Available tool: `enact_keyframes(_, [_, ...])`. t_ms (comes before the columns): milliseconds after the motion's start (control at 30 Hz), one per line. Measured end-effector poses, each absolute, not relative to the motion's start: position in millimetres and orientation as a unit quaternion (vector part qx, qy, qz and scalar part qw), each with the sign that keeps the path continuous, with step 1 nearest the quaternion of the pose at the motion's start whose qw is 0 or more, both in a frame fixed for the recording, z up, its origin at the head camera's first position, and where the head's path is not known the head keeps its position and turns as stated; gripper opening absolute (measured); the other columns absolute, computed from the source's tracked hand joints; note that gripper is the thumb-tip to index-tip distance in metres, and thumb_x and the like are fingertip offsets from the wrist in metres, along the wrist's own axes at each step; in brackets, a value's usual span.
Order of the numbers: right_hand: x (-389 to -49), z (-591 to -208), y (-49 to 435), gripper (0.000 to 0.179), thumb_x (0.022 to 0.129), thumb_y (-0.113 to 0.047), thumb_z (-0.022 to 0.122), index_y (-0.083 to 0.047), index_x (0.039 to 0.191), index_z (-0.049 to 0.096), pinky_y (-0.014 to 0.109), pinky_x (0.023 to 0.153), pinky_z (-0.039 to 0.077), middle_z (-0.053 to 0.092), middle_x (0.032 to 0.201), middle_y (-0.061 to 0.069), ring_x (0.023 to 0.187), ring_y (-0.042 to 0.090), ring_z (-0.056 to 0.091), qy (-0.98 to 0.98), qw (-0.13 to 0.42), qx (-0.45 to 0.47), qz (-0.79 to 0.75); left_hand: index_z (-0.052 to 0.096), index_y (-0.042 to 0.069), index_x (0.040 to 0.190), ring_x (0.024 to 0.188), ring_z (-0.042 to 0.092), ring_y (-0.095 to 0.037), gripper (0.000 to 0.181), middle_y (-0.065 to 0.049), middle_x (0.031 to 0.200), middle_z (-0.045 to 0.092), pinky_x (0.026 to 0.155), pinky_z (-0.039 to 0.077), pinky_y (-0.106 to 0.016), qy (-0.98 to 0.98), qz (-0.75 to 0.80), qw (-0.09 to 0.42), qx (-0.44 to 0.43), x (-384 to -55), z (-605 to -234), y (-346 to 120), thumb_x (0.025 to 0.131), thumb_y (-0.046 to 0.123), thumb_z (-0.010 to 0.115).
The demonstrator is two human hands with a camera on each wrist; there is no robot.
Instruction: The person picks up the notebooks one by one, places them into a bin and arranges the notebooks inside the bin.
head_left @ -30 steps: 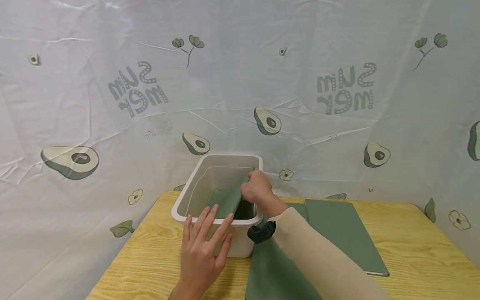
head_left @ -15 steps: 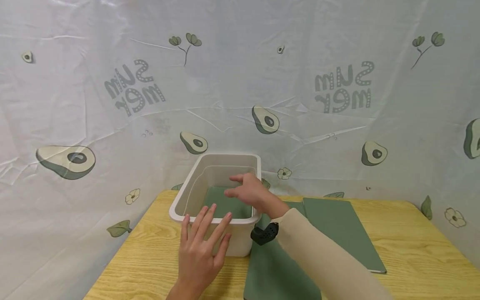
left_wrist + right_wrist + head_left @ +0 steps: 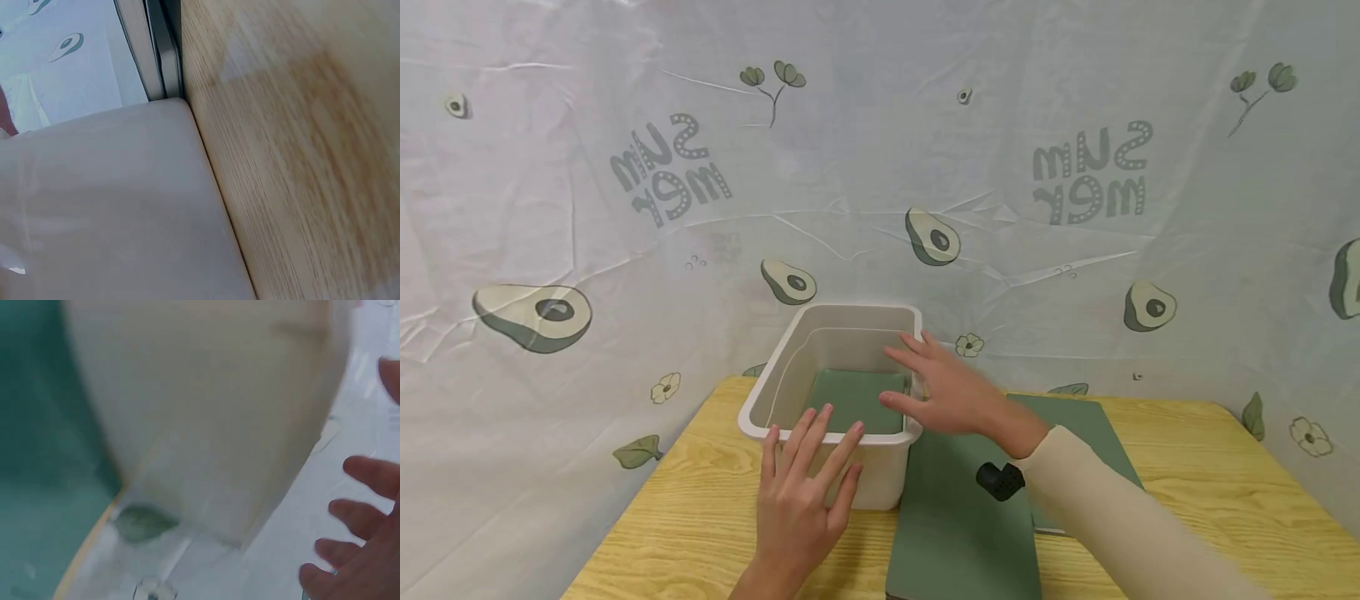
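While the left hand [image 3: 801,508], fingers spread, touches the bin [image 3: 880,479], the right hand [image 3: 951,390], also spread, is nearer the green book [image 3: 962,533], which lies nearward, long axis running near-to-far.

Unclear room type, avocado-print curtain [image 3: 857,158], wood-grain table [image 3: 1210,467]

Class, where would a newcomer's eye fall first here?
Probably the white bin on the table's left, left hand at its near side, right hand by its right rim, a flat green item inside. More green items lie to its right; behind hangs an avocado-print sheet.
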State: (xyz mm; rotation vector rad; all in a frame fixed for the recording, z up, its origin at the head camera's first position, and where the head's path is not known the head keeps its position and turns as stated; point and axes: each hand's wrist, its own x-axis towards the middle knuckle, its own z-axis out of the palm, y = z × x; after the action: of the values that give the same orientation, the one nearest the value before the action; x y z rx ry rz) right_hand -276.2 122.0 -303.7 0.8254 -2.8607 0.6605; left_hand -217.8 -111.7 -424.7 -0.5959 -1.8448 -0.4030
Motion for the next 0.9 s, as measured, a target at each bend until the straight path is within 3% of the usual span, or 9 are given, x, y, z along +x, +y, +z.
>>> enact_keyframes(33, [-275.4,-304.7,127.1,0.075,0.102,-0.056,0.063,-0.020,0.165,0.041,0.070,0.127,0.024,0.023,0.178,0.010,0.167,0.043,0.010,-0.939,0.051,0.275,0.200,0.073,0.025,0.138,0.131,0.064,-0.039,0.040,-0.016,0.142,0.069,0.110,0.036,-0.070,-0.779,-0.171,0.549,-0.251,-217.8,-425.1,-111.7,0.111,0.043,0.050])
enact_keyframes(133, [-271.0,-307.5,142.6,0.077,0.101,-0.060,0.062,-0.023,0.165,0.040,0.071,0.128,0.018,0.024,0.178,0.009,0.167,0.041,0.010,-0.944,0.067,0.284,0.152,0.073,0.025,0.138,0.131,0.064,-0.039,0.040,-0.016,0.142,0.069,0.120,0.032,-0.064,-0.781,-0.173,0.547,-0.248,-217.8,-426.7,-111.0,0.111,0.044,0.050])
enact_keyframes(233, [-267.1,-311.5,157.4,0.076,0.101,-0.060,0.061,-0.024,0.165,0.041,0.071,0.129,0.013,0.026,0.177,0.010,0.166,0.041,0.013,-0.947,0.087,0.286,0.116,0.073,0.025,0.138,0.131,0.064,-0.039,0.040,-0.016,0.143,0.068,0.132,0.020,-0.054,-0.784,-0.173,0.542,-0.247,-217.8,-428.5,-110.1,0.111,0.044,0.050])
enact_keyframes(333, [-263.9,-316.3,171.2,0.076,0.101,-0.061,0.060,-0.025,0.165,0.041,0.073,0.128,0.011,0.026,0.177,0.010,0.166,0.042,0.015,-0.949,0.099,0.281,0.100,0.072,0.025,0.139,0.131,0.064,-0.039,0.040,-0.016,0.144,0.068,0.135,0.011,-0.048,-0.787,-0.173,0.539,-0.247,-217.9,-429.0,-110.5,0.111,0.044,0.050])
enact_keyframes(900, [-242.4,-333.9,255.1,0.076,0.102,-0.063,0.058,-0.028,0.166,0.038,0.079,0.123,0.007,0.024,0.178,0.013,0.163,0.051,0.015,-0.969,0.107,0.197,0.108,0.072,0.025,0.139,0.131,0.064,-0.039,0.040,-0.017,0.144,0.068,0.136,0.010,-0.046,-0.783,-0.167,0.544,-0.252,-220.9,-428.3,-113.5,0.111,0.044,0.050])
